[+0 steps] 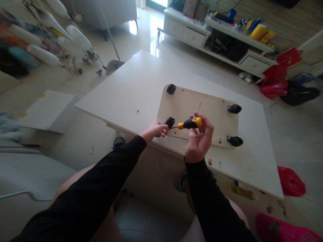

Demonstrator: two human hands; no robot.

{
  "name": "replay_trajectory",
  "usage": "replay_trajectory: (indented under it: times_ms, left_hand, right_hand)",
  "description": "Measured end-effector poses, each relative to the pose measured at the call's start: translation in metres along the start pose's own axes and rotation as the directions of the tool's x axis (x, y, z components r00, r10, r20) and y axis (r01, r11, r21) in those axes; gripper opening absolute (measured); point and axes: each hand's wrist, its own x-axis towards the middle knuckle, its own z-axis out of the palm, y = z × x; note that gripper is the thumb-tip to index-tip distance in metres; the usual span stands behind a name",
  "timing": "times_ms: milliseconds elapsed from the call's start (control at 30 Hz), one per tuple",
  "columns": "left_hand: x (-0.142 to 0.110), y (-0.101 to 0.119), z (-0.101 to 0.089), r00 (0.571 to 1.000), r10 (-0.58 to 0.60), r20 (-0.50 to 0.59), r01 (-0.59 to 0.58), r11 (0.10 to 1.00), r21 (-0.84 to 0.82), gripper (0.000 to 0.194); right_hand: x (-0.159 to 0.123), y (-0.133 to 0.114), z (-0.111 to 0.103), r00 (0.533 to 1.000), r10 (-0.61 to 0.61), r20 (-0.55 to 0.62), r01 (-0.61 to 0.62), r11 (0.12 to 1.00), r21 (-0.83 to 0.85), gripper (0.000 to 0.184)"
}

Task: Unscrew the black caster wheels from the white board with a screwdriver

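Observation:
A cream rectangular board (199,107) lies on the white table, with a black caster wheel at each corner. My right hand (200,139) is closed around the yellow and black handle of a screwdriver (189,123), its shaft pointing left. Beside the near-left caster (170,121), my left hand (155,130) has its fingertips pinched together at the screwdriver's tip. Whatever lies between those fingers is too small to make out. The far-left caster (171,89), far-right caster (235,108) and near-right caster (235,140) stand upright on the board.
A small dark screw (137,111) lies on the white table (121,90), left of the board. A white box (50,109) sits on the floor at left. Behind the table stands a low cabinet (185,32) loaded with clutter. Red bags (291,181) lie to the right.

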Motion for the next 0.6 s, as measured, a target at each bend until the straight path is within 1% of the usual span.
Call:
replay_trajectory:
  times_ms: [133, 267, 400, 500, 600]
  left_hand:
    - [-0.0022, 0.0018, 0.0, 1.0, -0.011, 0.004, 0.011, 1.0, 0.011, 0.016]
    - [-0.0031, 0.0025, 0.0, 1.0, -0.012, 0.006, 0.012, 1.0, 0.003, 0.015]
    - [-0.0018, 0.0017, 0.0004, 1.0, -0.012, -0.001, 0.012, 1.0, 0.009, 0.015]
    - [-0.0016, 0.0013, 0.0004, 1.0, -0.006, -0.001, 0.006, 1.0, 0.01, 0.017]
    - [-0.0022, 0.0015, 0.0003, 1.0, -0.007, -0.001, 0.007, 1.0, 0.011, 0.018]
  right_hand:
    - [0.0029, 0.0009, -0.0018, 1.0, 0.005, -0.018, -0.007, 0.993, -0.115, 0.06]
    - [0.0001, -0.0004, -0.0008, 0.999, -0.003, -0.034, 0.001, 0.998, -0.07, 0.056]
    - [-0.0039, 0.0004, -0.0007, 0.999, -0.007, 0.032, 0.007, 1.0, 0.012, 0.052]
    - [-0.0026, 0.0003, -0.0016, 0.996, -0.032, 0.08, 0.034, 0.999, -0.024, 0.052]
    - [-0.0005, -0.0011, -0.002, 0.995, -0.077, 0.057, 0.082, 0.993, -0.089, 0.055]
